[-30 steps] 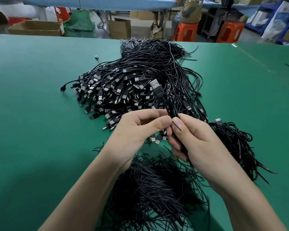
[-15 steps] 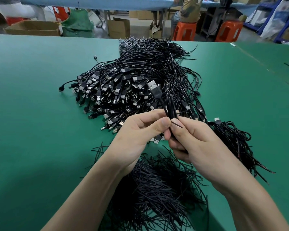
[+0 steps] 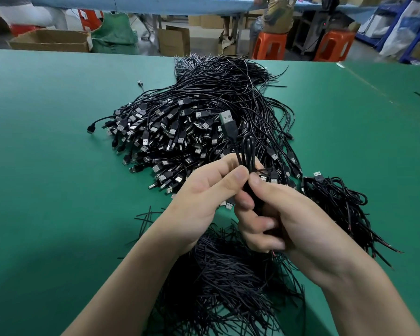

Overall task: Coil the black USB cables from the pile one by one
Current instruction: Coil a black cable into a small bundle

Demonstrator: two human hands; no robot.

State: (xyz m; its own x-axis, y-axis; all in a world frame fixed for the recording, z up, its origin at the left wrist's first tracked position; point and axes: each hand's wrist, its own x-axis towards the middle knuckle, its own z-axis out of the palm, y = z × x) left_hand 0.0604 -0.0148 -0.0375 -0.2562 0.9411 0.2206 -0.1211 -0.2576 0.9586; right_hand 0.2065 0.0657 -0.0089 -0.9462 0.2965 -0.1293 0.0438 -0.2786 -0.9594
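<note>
Left grip (image 3: 211,190) and right grip (image 3: 289,221) both pinch folded cable (image 3: 249,151), plug (image 3: 228,122) above. Small coiled heap (image 3: 337,204) right of grips; big pile (image 3: 180,132) beyond uncoiled. Judged early, most left.

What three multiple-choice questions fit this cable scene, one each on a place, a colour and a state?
1. Where on the table is the small heap of coiled cables? A far left; B right side; C far edge.
2. What colour is the table? A green; B white; C red.
3. The held cable is: A lying loose; B dangling from one hand; C gripped by left hand and right hand.
Answers: B, it lies right of the hands; A, the cover is green; C, both hands' fingers close on it.
</note>
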